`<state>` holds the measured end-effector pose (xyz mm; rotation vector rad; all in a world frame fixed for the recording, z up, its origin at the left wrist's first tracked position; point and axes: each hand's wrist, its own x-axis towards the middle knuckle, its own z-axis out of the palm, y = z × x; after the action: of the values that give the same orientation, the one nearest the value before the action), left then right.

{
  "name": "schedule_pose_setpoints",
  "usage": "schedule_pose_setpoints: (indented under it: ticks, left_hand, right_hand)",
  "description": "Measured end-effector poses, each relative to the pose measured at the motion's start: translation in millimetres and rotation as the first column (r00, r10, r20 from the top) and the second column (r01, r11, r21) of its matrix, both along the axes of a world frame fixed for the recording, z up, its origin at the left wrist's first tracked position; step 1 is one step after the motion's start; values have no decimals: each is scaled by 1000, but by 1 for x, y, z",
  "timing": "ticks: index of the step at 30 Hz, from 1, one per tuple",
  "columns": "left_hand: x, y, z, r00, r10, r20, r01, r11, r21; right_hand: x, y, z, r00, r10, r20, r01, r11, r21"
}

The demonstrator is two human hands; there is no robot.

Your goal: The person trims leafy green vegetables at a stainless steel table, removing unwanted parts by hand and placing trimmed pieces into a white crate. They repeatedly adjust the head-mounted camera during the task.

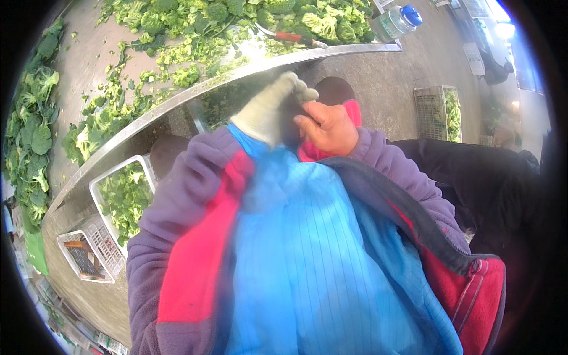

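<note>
My left hand [273, 106] wears a pale knitted glove, with a blue sleeve showing at its wrist. Its fingers are bent toward my bare right hand [330, 128], whose thumb and fingers are curled against or very near the glove's fingertips. Whether either hand grips anything is not clear. Both hands are in front of my blue striped garment [301, 248], below the metal edge of a table [248, 69]. On the table, near that edge, lies a red-handled knife [290, 37] with a curved blade, among cut broccoli florets [324, 26].
A blue-capped plastic bottle [395, 24] is at the table's right end. More broccoli [37, 133] lines the far left. Below the table are a white crate of florets [126, 199] and another plastic crate [88, 253]. A filled crate [437, 113] stands right. Dark clothing [488, 186] is close at right.
</note>
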<state>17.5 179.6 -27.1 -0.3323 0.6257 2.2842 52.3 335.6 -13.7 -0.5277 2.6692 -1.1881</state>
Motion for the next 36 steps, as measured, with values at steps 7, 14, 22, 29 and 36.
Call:
schedule_pose_setpoints:
  ticks: [7, 14, 22, 29, 36]
  left_hand:
    - [6, 1, -8, 971, -115, -210, 99, 991, -85]
    - [14, 7, -11, 967, -74, -243, 38, 988, -150]
    - [2, -1, 4, 860, -402, -314, 409, 911, -47]
    - [-7, 1, 5, 534, -654, -536, 622, 733, -275]
    - [-6, -1, 6, 598, -652, -465, 584, 753, -304]
  right_hand:
    - [9, -5, -9, 985, -147, -89, 149, 989, 13]
    - [2, -7, 4, 994, -110, 6, 108, 982, 157]
    - [-48, 36, 89, 892, 394, -224, -292, 878, 379]
    - [-59, 30, 71, 739, 648, 183, -670, 736, 95]
    - [-48, 34, 81, 838, 492, 235, -540, 809, 232]
